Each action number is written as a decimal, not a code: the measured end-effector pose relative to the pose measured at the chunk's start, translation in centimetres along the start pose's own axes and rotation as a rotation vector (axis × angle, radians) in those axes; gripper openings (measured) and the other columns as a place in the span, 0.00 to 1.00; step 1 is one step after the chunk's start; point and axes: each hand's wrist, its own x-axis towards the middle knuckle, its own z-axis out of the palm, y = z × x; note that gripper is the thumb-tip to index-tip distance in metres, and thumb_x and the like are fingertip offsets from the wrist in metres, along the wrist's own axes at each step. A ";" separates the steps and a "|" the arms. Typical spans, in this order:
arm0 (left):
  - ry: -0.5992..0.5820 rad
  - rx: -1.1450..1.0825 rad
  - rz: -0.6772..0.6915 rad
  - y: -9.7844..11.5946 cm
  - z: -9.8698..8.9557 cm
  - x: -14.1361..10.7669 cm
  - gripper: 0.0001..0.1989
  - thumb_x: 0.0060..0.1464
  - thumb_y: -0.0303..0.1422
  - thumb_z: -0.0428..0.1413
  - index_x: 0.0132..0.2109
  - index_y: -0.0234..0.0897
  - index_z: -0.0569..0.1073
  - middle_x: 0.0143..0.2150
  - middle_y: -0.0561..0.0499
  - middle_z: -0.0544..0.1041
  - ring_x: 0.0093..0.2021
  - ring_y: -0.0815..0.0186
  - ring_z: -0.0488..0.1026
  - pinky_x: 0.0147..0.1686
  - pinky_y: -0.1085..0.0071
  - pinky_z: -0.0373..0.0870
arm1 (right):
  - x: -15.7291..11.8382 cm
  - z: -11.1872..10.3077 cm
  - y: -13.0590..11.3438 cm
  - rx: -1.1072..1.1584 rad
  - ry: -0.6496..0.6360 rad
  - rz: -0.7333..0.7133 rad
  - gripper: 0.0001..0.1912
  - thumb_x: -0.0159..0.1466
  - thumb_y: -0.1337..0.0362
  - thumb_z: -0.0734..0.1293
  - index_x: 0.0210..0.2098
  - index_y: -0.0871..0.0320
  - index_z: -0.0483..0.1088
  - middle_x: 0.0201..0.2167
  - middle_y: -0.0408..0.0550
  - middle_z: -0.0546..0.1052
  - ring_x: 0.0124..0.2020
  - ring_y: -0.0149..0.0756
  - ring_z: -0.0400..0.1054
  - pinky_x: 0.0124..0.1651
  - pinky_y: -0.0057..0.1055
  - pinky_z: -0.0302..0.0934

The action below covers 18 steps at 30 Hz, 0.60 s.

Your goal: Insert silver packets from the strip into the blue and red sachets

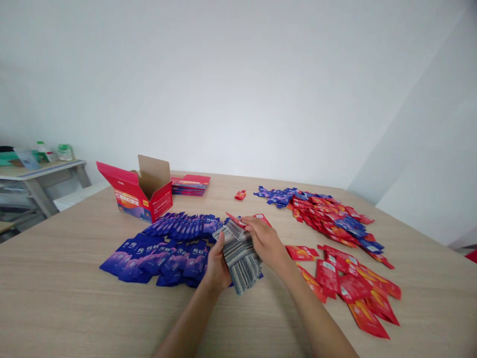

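My left hand point(219, 266) is wrapped around a grey, black and white striped cloth point(241, 261), held above the front of the table. Leaning in from the right, my right hand point(263, 241) has its fingers closed at the cloth's upper edge, where a thin red sachet point(235, 219) sticks out. How much of that sachet lies under the fingers is hidden. Behind and to the left of the cloth, blue-purple sachets point(149, 256) lie overlapped in two rows. Another red sachet point(263, 219) shows just behind my right hand.
An open red-and-blue carton point(134, 199) stands at the back left, beside stacked flat cartons point(192, 184). To the right are loose red sachets point(328, 278) and a mixed heap of red and blue sachets point(320, 214). One small red sachet point(240, 195) lies near the back.
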 end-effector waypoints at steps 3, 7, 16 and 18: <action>0.040 0.021 0.075 1.1 0.5 -0.4 0.25 0.59 0.50 0.57 0.50 0.32 0.78 0.45 0.42 0.82 0.51 0.51 0.78 0.56 0.56 0.71 | -0.5 1.7 -2.3 -0.052 -0.207 -0.092 0.19 0.73 0.60 0.58 0.58 0.61 0.68 0.60 0.59 0.71 0.61 0.44 0.67 0.63 0.44 0.64; 0.102 0.103 0.127 1.6 0.8 -0.7 0.22 0.60 0.49 0.57 0.46 0.33 0.80 0.41 0.44 0.83 0.48 0.53 0.80 0.53 0.59 0.74 | -1.0 3.1 -4.1 -0.069 -0.215 -0.017 0.31 0.66 0.48 0.68 0.59 0.64 0.64 0.61 0.66 0.67 0.64 0.53 0.63 0.63 0.51 0.64; 0.081 0.127 0.097 0.4 0.6 -0.5 0.22 0.57 0.48 0.57 0.47 0.34 0.80 0.40 0.43 0.84 0.50 0.48 0.80 0.51 0.55 0.76 | -1.7 5.1 -3.6 -0.226 -0.022 0.041 0.41 0.68 0.46 0.64 0.68 0.69 0.52 0.66 0.71 0.59 0.68 0.57 0.55 0.66 0.55 0.57; 0.063 0.137 0.092 0.5 0.7 -0.7 0.22 0.57 0.47 0.57 0.49 0.34 0.80 0.42 0.43 0.84 0.51 0.47 0.79 0.52 0.54 0.75 | -1.6 4.9 -3.7 -0.285 -0.040 0.020 0.45 0.68 0.45 0.63 0.70 0.70 0.48 0.69 0.72 0.54 0.71 0.58 0.48 0.69 0.58 0.52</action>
